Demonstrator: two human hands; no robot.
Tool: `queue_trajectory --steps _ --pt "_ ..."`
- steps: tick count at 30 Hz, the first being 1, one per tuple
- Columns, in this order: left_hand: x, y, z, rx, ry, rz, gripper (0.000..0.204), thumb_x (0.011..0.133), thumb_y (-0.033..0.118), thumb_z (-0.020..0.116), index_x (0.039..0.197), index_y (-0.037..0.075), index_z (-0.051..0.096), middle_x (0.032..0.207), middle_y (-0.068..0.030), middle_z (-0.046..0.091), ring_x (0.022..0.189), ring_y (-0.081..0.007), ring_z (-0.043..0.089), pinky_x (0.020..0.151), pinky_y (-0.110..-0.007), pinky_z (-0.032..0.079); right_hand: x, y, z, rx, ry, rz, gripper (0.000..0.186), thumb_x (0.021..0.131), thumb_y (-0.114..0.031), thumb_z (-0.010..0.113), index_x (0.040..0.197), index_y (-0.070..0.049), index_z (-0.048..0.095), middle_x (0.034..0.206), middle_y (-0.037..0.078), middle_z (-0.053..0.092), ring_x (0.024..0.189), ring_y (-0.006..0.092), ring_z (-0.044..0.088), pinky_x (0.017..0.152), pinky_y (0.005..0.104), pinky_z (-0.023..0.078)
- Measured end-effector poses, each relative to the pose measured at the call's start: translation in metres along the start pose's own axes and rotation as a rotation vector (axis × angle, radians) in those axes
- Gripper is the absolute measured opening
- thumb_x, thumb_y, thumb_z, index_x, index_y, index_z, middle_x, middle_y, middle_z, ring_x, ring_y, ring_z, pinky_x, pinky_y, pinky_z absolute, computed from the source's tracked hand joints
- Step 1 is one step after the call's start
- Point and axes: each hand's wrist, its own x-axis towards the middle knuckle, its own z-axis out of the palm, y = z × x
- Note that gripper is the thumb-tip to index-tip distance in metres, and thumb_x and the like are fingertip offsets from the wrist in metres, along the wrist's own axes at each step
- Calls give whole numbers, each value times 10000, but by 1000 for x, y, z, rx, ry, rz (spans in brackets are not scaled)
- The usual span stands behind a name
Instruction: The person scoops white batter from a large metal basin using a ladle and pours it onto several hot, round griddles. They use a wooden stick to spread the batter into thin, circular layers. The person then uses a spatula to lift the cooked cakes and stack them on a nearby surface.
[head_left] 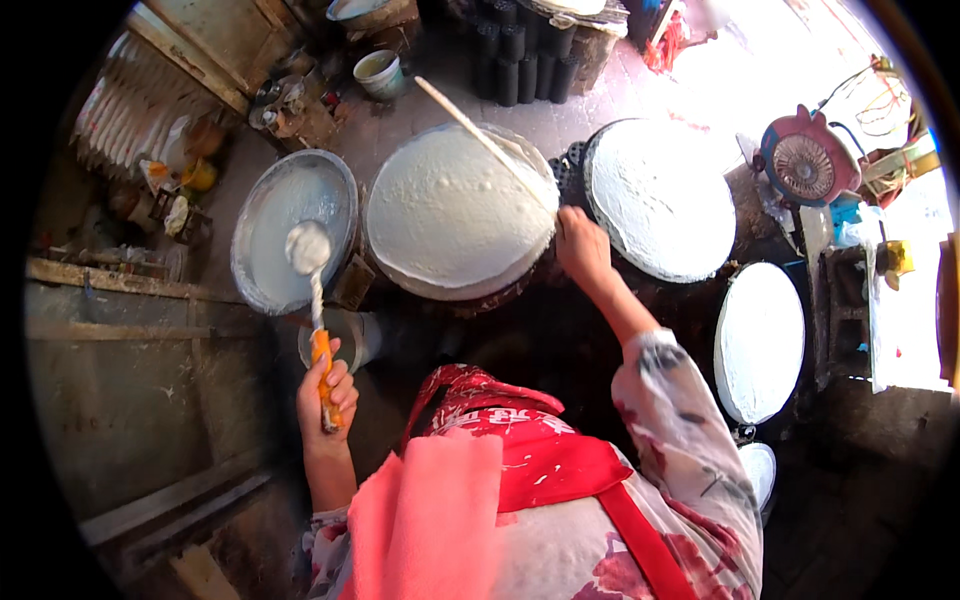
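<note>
My left hand (328,392) is closed around the orange handle of a ladle (308,250). Its bowl, coated in white batter, is over a wide metal basin (347,190) of the same batter. My right hand (584,247) is at the right edge of the middle round pan, closed on the lower end of a long pale wooden stick (480,142). The stick slants over the pan's far right part, its other end past the far rim. A bubbly white batter layer (450,215) covers that pan. Whether the stick touches the batter, I cannot tell.
More round pans with white layers curve along my right: one beside the middle pan (660,200), another nearer (760,345), and a partly hidden one (757,470). A pink fan (805,165) stands far right. Black cylinders (515,65) and a white bucket (379,76) are behind.
</note>
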Motion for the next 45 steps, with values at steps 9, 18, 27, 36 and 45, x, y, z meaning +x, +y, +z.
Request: queue_trajectory --steps 9,18,27,36,45 --pt "79 85 -67 -31 -56 -31 321 981 192 365 1245 20 423 653 -18 425 405 -85 423 363 -218 398 155 5 98 -287 -173 206 201 841 -196 507 938 -56 613 969 155 600 947 323 583 812 430 460" --pt "148 165 -78 153 -63 -143 317 972 179 383 1239 17 441 646 -15 415 406 -76 415 356 -209 395 157 -60 66 -153 -189 338 193 900 -227 471 877 -48 540 832 165 614 824 337 605 712 446 463" --pt "198 191 0 474 -313 -150 317 959 186 416 1233 28 439 644 11 400 414 -57 399 350 -189 355 39 -168 -71 716 28 663 115 929 -152 494 915 -39 510 732 21 590 615 103 592 552 239 460" --pt "218 145 80 421 -590 -445 328 972 174 395 1244 -8 415 654 -2 408 414 -61 409 365 -195 369 46 -153 -32 831 174 608 141 890 -125 513 855 11 502 705 77 556 556 148 609 513 296 504" --pt "190 178 23 529 -458 -301 347 975 180 383 1265 -7 409 639 -1 410 403 -54 417 352 -185 372 139 -131 28 1053 105 624 150 888 -130 497 915 16 522 799 123 607 633 221 667 551 289 551"
